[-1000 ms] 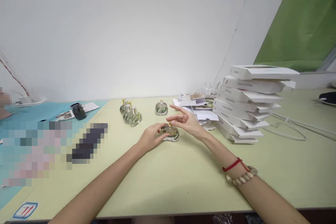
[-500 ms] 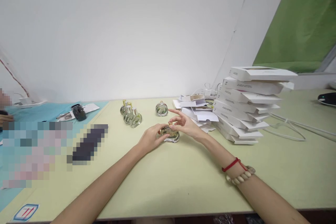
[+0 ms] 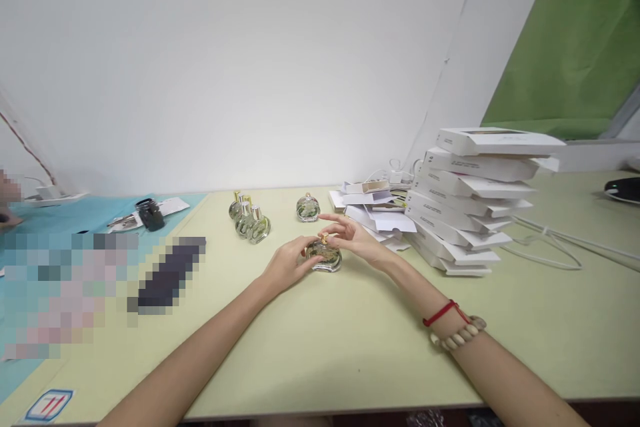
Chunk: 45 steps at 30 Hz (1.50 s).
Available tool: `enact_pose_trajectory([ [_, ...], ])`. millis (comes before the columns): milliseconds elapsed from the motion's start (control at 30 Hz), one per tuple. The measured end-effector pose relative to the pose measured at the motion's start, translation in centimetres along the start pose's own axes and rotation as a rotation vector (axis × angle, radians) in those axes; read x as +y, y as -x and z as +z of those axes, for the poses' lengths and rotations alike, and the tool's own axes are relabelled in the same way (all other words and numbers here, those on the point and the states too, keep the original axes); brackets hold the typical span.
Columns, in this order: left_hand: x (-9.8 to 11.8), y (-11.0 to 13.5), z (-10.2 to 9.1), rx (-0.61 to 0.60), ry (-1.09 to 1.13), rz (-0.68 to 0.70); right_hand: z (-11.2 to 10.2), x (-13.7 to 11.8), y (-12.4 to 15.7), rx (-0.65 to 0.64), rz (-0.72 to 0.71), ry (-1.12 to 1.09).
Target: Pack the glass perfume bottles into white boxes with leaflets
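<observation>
A round glass perfume bottle (image 3: 327,257) with a gold top stands on the pale green table (image 3: 350,340) in front of me. My left hand (image 3: 287,263) is closed on its left side, steadying it. My right hand (image 3: 353,240) pinches the small gold top of that bottle with thumb and middle finger, while the index finger points out to the left. A red string and a bead bracelet (image 3: 457,333) circle my right wrist.
Several more bottles (image 3: 249,219) stand behind on the left, one alone (image 3: 307,208) further back. A leaning stack of flat white boxes (image 3: 470,200) rises at right, with loose white cartons (image 3: 375,203) beside it and a white cable (image 3: 550,240) beyond. A black jar (image 3: 149,212) sits on a blue cloth at left.
My right hand has closed in and lowered onto the bottle's gold top, from spread fingers to a pinch. My left hand has stayed on the bottle.
</observation>
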<state>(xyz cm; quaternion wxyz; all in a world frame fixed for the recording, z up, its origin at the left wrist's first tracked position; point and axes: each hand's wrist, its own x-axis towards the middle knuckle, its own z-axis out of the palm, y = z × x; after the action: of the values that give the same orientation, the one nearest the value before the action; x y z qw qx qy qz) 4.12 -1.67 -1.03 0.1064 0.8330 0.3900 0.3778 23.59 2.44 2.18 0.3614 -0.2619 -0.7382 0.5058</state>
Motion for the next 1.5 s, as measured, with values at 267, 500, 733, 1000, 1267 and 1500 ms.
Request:
enact_pose_trajectory([
  [267,0.0,0.0,-0.1,-0.025,0.008,-0.001,0.5,-0.2,0.0,0.043,0.0,0.051],
  [500,-0.3,0.1,0.1,-0.003,0.0,0.003,0.1,-0.2,0.0,-0.075,-0.005,-0.026],
  [733,0.0,0.1,0.0,-0.014,0.002,-0.006,0.5,0.6,-0.3,0.034,0.056,0.011],
  [1000,0.2,0.0,-0.2,-0.021,-0.003,-0.015,0.7,-0.1,-0.1,0.129,0.051,0.13],
  [1267,0.2,0.0,-0.1,-0.012,-0.007,-0.015,1.0,0.1,0.0,0.185,0.027,0.146],
  [1500,0.4,0.0,-0.3,-0.015,-0.002,-0.034,-0.2,0.1,-0.3,0.268,-0.002,0.022],
])
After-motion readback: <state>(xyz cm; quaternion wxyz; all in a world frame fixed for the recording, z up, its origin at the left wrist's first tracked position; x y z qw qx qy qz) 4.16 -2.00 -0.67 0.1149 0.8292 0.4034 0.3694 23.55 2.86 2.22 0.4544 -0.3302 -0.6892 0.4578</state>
